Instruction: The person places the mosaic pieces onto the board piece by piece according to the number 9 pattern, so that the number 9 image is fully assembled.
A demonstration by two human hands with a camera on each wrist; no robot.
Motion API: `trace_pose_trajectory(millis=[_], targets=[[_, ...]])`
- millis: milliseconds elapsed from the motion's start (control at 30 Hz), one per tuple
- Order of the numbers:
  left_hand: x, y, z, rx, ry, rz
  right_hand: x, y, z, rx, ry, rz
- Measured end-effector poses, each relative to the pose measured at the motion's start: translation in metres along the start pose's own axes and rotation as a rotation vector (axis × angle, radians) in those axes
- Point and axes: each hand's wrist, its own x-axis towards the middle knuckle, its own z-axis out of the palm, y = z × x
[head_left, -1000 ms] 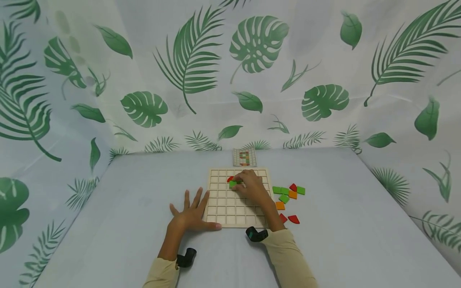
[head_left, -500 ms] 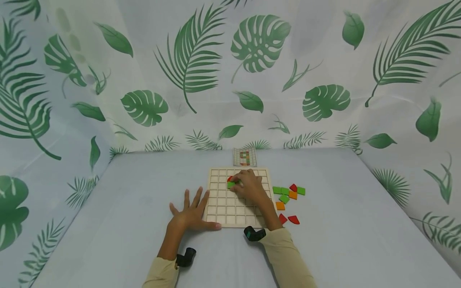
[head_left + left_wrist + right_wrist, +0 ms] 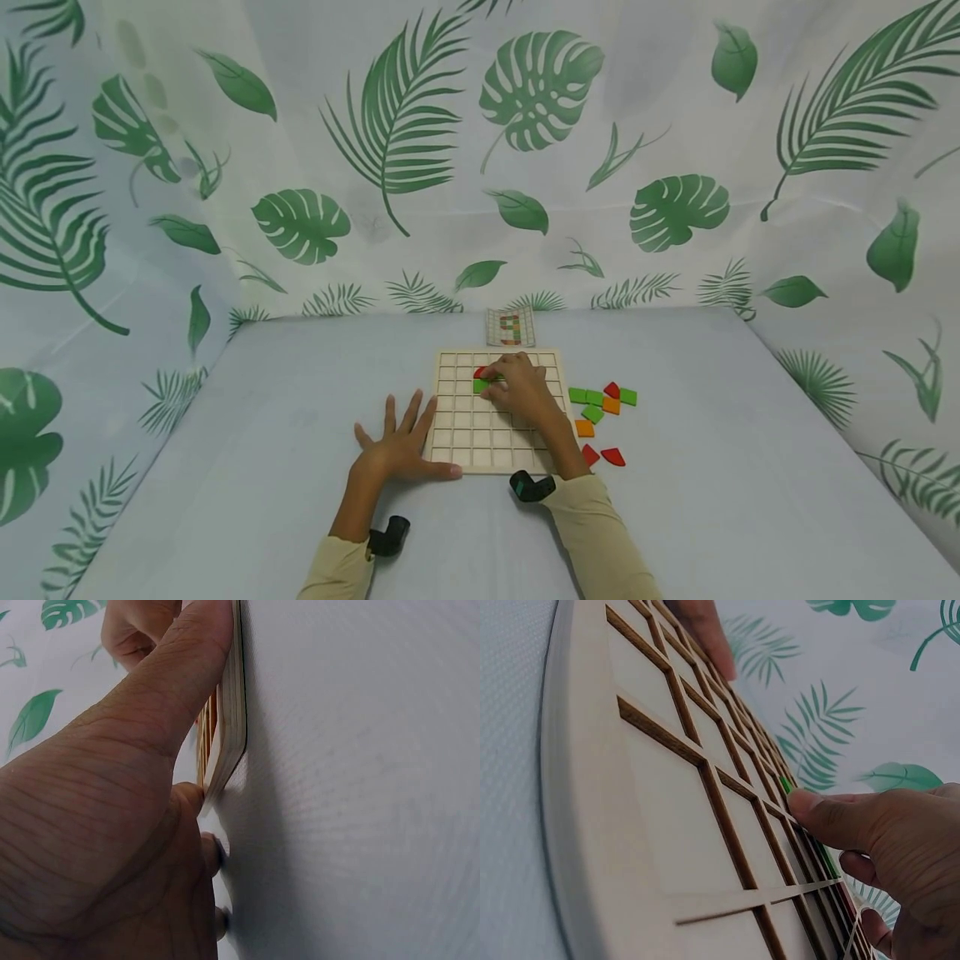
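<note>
Green shows at the tip of our right hand's thumb: a green square lies on the gridded wooden board, left of its middle and toward its far edge, with a red piece just beyond. Our thumb touches the green square and our fingers curl close by, but we cannot tell whether that grip pinches it or only presses.

Along the board's left and near edges our left hand spreads its fingers, its grip released, thumb over the layered rim. Our right forearm crosses the board's right edge. Beyond that edge we count four loose green squares, two orange squares and three red quarter-rounds, one beside our wrist. From these pieces the worktop stretches wide to the right; another broad stretch runs leftward from our left hand.

Just past the far rim we see a card printed with a grid and a red, green and orange figure; its finer marks are too small to read. Leaf-printed fabric rises behind the worktop.
</note>
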Motion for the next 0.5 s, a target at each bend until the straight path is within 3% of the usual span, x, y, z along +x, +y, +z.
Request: trace_pose_trajectory(millis=[500], targets=[[0.0007,0.0007,0.0008,0.011,-0.006,-0.003,0.0008,0.0003,0.0016,-0.014,-0.001,0.004]])
